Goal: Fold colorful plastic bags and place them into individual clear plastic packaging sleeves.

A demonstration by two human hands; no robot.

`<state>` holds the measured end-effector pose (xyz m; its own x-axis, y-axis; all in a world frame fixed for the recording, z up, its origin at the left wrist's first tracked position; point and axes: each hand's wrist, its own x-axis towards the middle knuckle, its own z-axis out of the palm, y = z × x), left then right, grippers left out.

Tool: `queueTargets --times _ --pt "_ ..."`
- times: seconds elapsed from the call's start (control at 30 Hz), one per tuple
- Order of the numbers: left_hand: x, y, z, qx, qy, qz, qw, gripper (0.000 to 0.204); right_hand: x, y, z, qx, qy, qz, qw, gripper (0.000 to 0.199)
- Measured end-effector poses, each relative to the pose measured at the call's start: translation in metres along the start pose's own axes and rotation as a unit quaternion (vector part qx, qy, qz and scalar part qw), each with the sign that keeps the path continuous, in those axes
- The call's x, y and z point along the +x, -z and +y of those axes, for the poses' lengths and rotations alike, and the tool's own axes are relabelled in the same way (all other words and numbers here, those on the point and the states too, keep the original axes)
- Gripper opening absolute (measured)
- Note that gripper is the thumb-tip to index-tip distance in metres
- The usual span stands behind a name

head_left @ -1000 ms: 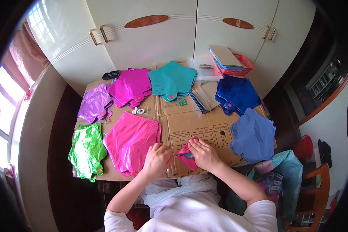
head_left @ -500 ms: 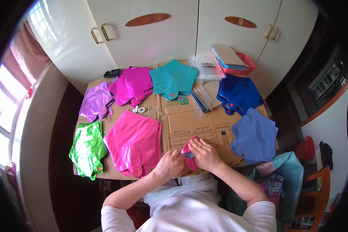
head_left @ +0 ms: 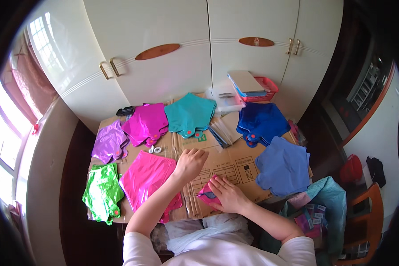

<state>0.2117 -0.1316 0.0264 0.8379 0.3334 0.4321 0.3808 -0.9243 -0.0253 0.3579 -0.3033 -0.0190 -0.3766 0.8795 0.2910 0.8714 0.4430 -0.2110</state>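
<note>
My right hand [head_left: 228, 195] lies flat, fingers stretched out, on a small pink packet [head_left: 206, 193] with a dark grey-blue patch, pressing it against the cardboard near the table's front edge. Raised a little to the left and farther forward is my left hand [head_left: 192, 164], its fingers curled together; whatever may be between them is hidden. Under my left forearm, partly covered, spreads a stack of shiny pink foil sheets [head_left: 146, 177], pentagon-shaped. The cardboard [head_left: 226, 157] beneath carries a printed grid.
More foil stacks ring the table: green [head_left: 102, 190], lilac [head_left: 108, 142], magenta [head_left: 146, 124], teal [head_left: 190, 115], dark blue [head_left: 261, 122] and light blue [head_left: 283, 166]. White rings [head_left: 155, 150], clear sleeves [head_left: 224, 131] and a red basket [head_left: 268, 88] sit among them. A teal bag [head_left: 332, 199] stands at right.
My left hand has left the pink packet and risen forward, away from it. My right hand has flattened over the packet. The view has tilted upward slightly.
</note>
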Motion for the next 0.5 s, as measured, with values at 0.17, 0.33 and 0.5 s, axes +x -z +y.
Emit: queueTargets --times 0.17,0.33,0.5 --pt "0.041 -0.038 -0.003 0.029 -0.028 0.007 0.999 0.045 -0.013 -0.001 -0.002 -0.015 0.001 0.012 1.000 0.068" --pt "0.036 -0.058 -0.004 0.028 -0.027 0.037 0.999 0.045 -0.016 0.000 -0.005 0.000 -0.013 0.024 1.000 0.064" --pt "0.033 -0.060 -0.005 0.041 -0.038 0.036 0.998 0.045 -0.016 0.002 -0.007 0.001 -0.018 0.029 0.999 0.062"
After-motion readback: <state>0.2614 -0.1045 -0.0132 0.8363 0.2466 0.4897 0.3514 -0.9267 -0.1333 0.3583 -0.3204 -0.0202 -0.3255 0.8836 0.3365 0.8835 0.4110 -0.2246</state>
